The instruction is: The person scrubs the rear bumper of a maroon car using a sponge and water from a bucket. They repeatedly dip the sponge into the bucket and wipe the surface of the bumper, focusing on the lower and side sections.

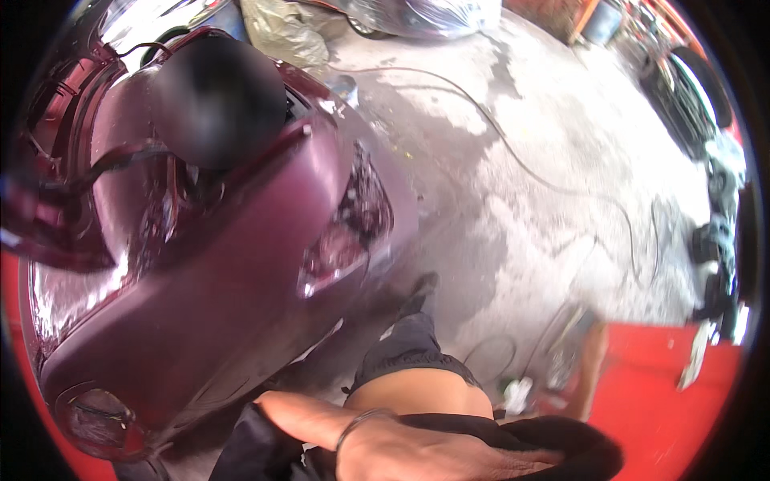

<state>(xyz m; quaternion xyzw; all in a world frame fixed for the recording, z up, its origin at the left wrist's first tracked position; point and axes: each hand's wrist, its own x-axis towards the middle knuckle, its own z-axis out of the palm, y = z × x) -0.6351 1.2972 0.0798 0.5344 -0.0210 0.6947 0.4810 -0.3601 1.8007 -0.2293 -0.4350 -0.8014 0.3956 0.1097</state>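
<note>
My left hand (425, 450), with a dark band at its wrist, reaches across my front. It grips the bunched black shirt (513, 425) and holds it up, leaving my belly bare above dark trousers (409, 345). Some of its fingers are lost in the cloth. Out to the right, my right hand (593, 341) is smeared by motion beside a greyish blurred thing (568, 333); whether it holds that cannot be made out. To my left stands a maroon car body (216, 297) with a lamp (349, 228) at its corner.
A thin hose (513, 148) winds over the stained concrete floor (553, 104). By my right arm lies a red panel (650, 401). A plastic-covered thing (425, 16) stands at the back. A dark blurred round patch (220, 104) hides part of the car.
</note>
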